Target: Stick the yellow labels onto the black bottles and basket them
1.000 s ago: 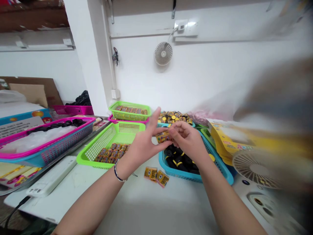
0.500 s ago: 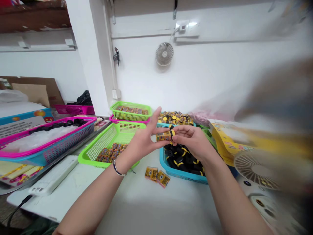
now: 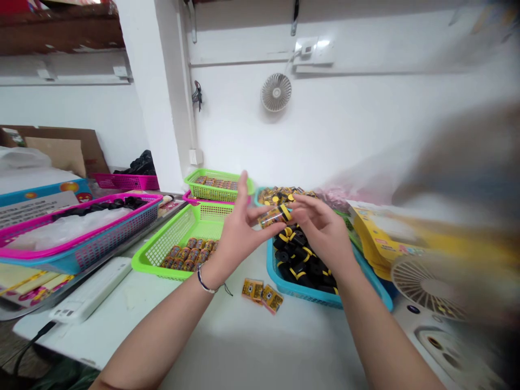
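My left hand (image 3: pixel 240 223) pinches a small labelled tube (image 3: pixel 273 217) between thumb and fingers, with its index finger pointing up. The tube is tilted, wrapped in a yellow-brown printed label, and has a yellow band at its right end. At that end, the bent fingers of my right hand (image 3: pixel 320 222) close on the tube; their exact contact is partly hidden. Below my right hand stands a blue basket (image 3: pixel 298 295) of black pieces with yellow rings. Two printed packets, a left packet (image 3: pixel 252 290) and a right packet (image 3: pixel 272 299), lie on the table (image 3: pixel 244 341).
A green basket (image 3: pixel 148 254) at left holds rows of labelled tubes. Behind it is another green basket (image 3: pixel 219 194). A pink-and-blue basket (image 3: pixel 93 246), a white power strip (image 3: pixel 91 290), a yellow box (image 3: pixel 377 233) and a fan (image 3: pixel 428 284) stand around.
The tube has tilted so that its yellow end points higher. My left index finger has swung more upright, and my right hand has shifted slightly. The view has moved a little.
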A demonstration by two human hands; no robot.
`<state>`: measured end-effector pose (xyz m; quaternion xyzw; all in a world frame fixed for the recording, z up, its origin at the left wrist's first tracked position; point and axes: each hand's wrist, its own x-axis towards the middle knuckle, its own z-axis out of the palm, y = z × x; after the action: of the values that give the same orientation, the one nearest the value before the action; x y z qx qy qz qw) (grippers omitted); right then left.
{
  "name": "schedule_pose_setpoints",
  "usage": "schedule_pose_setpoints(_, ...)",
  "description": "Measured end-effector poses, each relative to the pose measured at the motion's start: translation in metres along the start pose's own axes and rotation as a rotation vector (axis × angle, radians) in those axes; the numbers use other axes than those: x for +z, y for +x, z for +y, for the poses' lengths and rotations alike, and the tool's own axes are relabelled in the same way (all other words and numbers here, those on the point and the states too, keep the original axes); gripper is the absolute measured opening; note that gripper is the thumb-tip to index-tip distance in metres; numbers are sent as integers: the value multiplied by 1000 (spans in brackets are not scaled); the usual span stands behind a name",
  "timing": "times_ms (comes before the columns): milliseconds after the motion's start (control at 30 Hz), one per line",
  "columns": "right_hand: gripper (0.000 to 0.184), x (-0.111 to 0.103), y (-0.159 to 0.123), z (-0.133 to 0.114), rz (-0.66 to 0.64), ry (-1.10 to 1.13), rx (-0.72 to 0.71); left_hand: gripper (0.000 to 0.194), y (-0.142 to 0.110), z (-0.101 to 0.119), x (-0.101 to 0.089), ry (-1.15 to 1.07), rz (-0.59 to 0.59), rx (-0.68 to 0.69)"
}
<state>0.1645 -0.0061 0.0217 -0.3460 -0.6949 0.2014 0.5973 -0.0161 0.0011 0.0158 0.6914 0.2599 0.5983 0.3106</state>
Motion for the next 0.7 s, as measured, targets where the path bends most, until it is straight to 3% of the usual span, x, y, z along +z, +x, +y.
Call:
schedule_pose_setpoints(100,41,14,-4,4,-20,-242,-425,124,1,8,6,-197,109,-146)
schedule_pose_setpoints(167,56,22,-6,9,-37,-389,-561,111,2,11,6,-266,154,-218)
schedule_pose_setpoints(233,59,27,-8,13,20,-448,-610,91,2,12,5,-319,149,-290)
schedule_pose_setpoints(300,59,30,-10,14,37,-435,-617,75,3,10,4,-405,47,-411)
schedule_pose_setpoints(433,63,33,-15,10,-112,-342,-544,36,2,4,6,-602,-283,-618)
schedule_pose_setpoints(500,62,34,-17,9,-143,-329,-556,26,1,5,6,-624,-346,-629)
schedule_pose_setpoints(567,59,34,-17,9,-117,-367,-635,39,0,8,5,-545,-338,-599)
schedule_pose_setpoints(633,55,33,-16,10,-88,-443,-739,64,-3,12,4,-359,-296,-532)
schedule_pose_setpoints(700,55,31,-15,10,-84,-510,-810,77,-6,16,3,-157,-239,-455)
